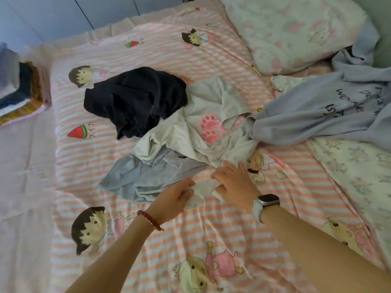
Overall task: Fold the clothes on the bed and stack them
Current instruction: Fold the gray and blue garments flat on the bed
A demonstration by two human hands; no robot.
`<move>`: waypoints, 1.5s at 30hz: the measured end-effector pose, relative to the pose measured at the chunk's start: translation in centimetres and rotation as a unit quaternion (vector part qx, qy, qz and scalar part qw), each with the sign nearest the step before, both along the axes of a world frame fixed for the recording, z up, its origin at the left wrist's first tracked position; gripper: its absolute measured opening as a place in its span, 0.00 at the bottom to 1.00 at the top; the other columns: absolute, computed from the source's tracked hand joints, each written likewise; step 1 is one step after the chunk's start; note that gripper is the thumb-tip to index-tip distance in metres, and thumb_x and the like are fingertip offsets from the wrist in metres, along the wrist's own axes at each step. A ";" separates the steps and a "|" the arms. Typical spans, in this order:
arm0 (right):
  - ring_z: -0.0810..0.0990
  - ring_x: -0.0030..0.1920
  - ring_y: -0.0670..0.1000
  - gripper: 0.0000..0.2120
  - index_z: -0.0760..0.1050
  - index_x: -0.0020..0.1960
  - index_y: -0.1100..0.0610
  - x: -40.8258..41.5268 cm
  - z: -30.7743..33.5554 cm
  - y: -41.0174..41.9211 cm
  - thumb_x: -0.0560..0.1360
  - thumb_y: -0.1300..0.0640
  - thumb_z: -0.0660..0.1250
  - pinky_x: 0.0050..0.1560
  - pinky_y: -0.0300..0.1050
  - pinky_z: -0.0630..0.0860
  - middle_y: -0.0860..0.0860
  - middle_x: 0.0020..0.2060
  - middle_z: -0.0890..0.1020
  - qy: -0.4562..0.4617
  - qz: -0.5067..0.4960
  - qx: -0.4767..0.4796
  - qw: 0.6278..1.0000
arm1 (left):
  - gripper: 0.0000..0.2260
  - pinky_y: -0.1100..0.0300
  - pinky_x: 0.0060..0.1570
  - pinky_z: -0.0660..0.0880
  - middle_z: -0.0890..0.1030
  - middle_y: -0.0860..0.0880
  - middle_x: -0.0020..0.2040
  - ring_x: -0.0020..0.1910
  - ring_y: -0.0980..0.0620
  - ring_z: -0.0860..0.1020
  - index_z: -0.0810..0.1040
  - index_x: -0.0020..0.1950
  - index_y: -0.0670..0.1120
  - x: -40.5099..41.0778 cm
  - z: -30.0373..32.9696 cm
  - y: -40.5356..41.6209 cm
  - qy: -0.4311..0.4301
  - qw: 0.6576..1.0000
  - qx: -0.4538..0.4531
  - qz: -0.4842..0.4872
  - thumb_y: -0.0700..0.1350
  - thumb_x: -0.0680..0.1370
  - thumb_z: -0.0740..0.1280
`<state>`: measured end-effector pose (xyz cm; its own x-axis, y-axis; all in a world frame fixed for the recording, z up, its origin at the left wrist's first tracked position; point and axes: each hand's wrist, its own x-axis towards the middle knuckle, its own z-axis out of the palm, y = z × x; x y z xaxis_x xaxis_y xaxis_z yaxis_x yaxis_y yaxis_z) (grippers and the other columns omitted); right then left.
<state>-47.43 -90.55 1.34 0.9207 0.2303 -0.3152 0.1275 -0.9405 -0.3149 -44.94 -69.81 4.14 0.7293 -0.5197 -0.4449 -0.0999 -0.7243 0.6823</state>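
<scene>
A heap of unfolded clothes lies mid-bed: a crumpled dark navy garment (135, 100), a white T-shirt with a pink print (203, 132), a pale blue garment (146, 176) and a grey-blue sweatshirt with black lettering (323, 111) at the right. My left hand (173, 199), with a red bead bracelet, pinches the near hem of the white T-shirt. My right hand (234, 182), with a smartwatch on the wrist, lies on the same hem with its fingers spread and its thumb tucked under the cloth.
The bed has a pink-striped cartoon sheet (211, 240). A stack of folded clothes (23, 92) sits at the far left edge. A pale floral pillow (292, 32) lies at the head, right. A floral quilt (359, 170) covers the right side.
</scene>
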 end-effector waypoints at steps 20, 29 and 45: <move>0.77 0.56 0.50 0.15 0.72 0.64 0.55 -18.0 3.5 10.7 0.79 0.56 0.58 0.58 0.46 0.73 0.52 0.56 0.78 0.150 -0.204 0.255 0.933 | 0.20 0.56 0.58 0.71 0.70 0.42 0.66 0.60 0.46 0.73 0.68 0.69 0.44 -9.9 0.7 9.1 0.014 0.983 0.064 0.174 0.48 0.78 0.63; 0.75 0.52 0.58 0.10 0.75 0.55 0.64 -6.9 4.9 6.3 0.75 0.67 0.60 0.45 0.49 0.75 0.59 0.52 0.77 -0.198 -0.294 0.137 0.925 | 0.33 0.43 0.71 0.53 0.47 0.45 0.77 0.75 0.42 0.46 0.51 0.76 0.52 -3.2 0.7 2.7 -0.257 0.948 0.171 0.078 0.56 0.76 0.63; 0.52 0.74 0.59 0.34 0.43 0.76 0.60 8.6 0.2 0.3 0.79 0.44 0.52 0.72 0.61 0.49 0.58 0.74 0.57 0.046 -0.258 0.032 0.965 | 0.22 0.60 0.41 0.72 0.78 0.48 0.47 0.44 0.50 0.77 0.81 0.46 0.46 3.7 1.7 6.5 -0.237 0.925 0.297 0.028 0.59 0.79 0.54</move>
<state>-38.86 -90.25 1.55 0.8865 -0.2287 -0.4022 -0.3835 -0.8494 -0.3624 -41.28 -63.30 5.83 0.9341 -0.2415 -0.2630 -0.2361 -0.9703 0.0523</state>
